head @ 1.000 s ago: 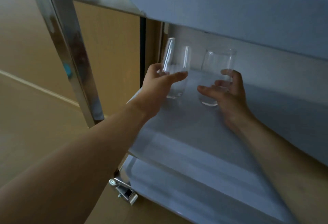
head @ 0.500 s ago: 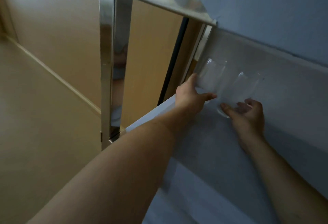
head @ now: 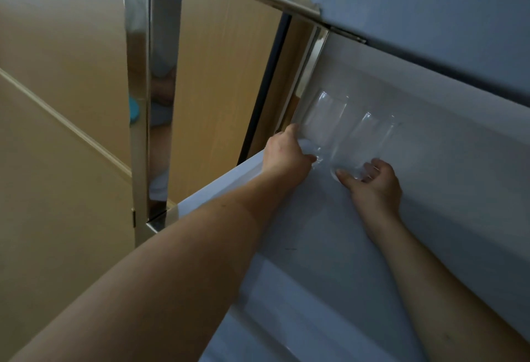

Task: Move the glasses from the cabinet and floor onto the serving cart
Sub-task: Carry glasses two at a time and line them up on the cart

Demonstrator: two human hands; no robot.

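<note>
Two clear drinking glasses stand side by side at the back of the serving cart's white middle shelf. My left hand grips the left glass near its base, thumb and fingers round it. My right hand holds the right glass at its bottom, with the fingers curled round the base. Both glasses look tilted with the camera's slant. Their bases are partly hidden by my fingers.
The cart's upper shelf overhangs the glasses closely. A shiny metal post of the cart stands at the left, with a wooden panel behind. A lower shelf shows below. Beige floor lies to the left.
Both hands have pushed the two glasses further back along the middle shelf, closer together. The view has swung left and tilted.
</note>
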